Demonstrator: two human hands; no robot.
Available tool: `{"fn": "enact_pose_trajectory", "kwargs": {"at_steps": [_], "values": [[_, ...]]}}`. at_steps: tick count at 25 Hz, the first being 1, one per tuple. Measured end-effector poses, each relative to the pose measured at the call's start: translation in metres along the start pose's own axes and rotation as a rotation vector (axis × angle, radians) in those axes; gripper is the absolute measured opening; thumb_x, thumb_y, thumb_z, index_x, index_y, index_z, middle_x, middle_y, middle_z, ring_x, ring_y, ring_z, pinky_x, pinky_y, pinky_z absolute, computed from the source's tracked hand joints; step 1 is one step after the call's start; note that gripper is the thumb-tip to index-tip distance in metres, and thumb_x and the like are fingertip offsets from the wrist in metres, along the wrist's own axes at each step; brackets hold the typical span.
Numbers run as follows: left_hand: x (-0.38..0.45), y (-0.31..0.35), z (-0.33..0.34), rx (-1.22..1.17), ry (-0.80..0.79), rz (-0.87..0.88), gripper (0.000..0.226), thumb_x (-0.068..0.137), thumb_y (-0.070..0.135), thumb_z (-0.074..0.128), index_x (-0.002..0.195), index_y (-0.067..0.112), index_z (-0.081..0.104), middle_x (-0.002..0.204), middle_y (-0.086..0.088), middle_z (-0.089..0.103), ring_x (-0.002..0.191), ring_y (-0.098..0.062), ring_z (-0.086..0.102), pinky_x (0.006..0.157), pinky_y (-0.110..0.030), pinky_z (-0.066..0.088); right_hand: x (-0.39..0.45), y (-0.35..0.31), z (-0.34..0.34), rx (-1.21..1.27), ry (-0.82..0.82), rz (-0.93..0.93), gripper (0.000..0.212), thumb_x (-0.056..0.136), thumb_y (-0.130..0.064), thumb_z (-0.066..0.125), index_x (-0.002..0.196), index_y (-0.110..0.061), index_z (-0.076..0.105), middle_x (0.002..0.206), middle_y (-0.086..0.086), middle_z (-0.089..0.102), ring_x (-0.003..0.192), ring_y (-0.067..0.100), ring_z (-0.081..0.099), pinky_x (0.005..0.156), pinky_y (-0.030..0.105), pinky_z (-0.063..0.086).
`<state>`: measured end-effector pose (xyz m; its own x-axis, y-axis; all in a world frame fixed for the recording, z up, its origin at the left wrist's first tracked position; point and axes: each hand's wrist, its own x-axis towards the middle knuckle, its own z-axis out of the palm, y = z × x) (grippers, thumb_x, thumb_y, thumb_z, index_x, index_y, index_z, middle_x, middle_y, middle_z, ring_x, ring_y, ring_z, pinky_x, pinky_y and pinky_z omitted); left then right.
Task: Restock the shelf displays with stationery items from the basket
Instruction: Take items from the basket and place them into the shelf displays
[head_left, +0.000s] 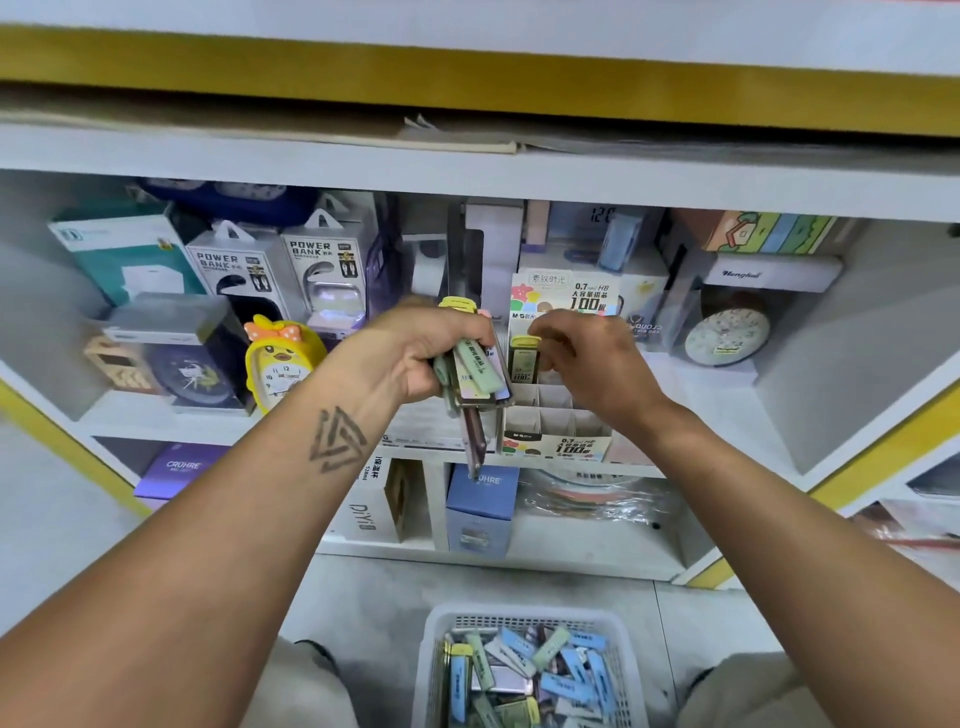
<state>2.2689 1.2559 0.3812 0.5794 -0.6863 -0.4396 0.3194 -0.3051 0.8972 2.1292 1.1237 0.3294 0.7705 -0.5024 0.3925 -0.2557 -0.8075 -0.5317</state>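
My left hand (415, 353) grips a bundle of pencil-lead cases (475, 369), pastel green, pink and yellow, held in front of the middle shelf. My right hand (587, 358) pinches one yellow-capped lead case (523, 356) standing in the back row of the cardboard display box (556, 423), whose front compartments look empty. A white plastic basket (527, 670) on the floor below holds several blue, green and yellow lead cases.
Power bank boxes (270, 270) and a yellow duck alarm clock (280, 364) stand left of the display box. A round clock (727, 338) sits to its right. Boxes (480, 506) fill the lower shelf. A yellow-trimmed shelf edge (467, 88) runs overhead.
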Motion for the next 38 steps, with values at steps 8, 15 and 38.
{"fn": "enact_pose_trajectory", "kwargs": {"at_steps": [8,15,38], "values": [[-0.009,0.001,0.008,-0.043,-0.073,0.003,0.016,0.081,-0.011,0.066,0.088,0.004,0.064,0.060,-0.011,0.064,0.052,-0.024,0.065,0.059,-0.049,0.058,-0.006,-0.024,-0.017,0.516,-0.104,0.388,0.009,0.097,-0.017,0.064,0.100,-0.018,0.072,0.082,0.003,0.076,0.062,0.019,0.068,0.054,0.026,0.048],[-0.015,-0.004,0.026,-0.060,-0.192,0.019,0.020,0.080,-0.014,0.064,0.093,0.001,0.067,0.070,-0.015,0.067,0.057,-0.024,0.070,0.049,-0.037,0.057,-0.008,-0.027,-0.031,0.868,-0.153,0.551,0.025,0.089,-0.014,0.075,0.113,-0.011,0.069,0.078,0.011,0.068,0.056,0.016,0.058,0.053,0.026,0.045],[-0.005,-0.004,0.020,-0.085,-0.143,-0.070,0.018,0.089,-0.003,0.058,0.079,0.011,0.054,0.070,-0.007,0.055,0.057,-0.016,0.058,0.048,-0.028,0.056,-0.001,0.012,-0.026,0.050,0.179,0.107,0.019,0.094,-0.009,0.057,0.106,-0.023,0.061,0.082,-0.003,0.070,0.078,0.017,0.071,0.075,0.041,0.058]]}}
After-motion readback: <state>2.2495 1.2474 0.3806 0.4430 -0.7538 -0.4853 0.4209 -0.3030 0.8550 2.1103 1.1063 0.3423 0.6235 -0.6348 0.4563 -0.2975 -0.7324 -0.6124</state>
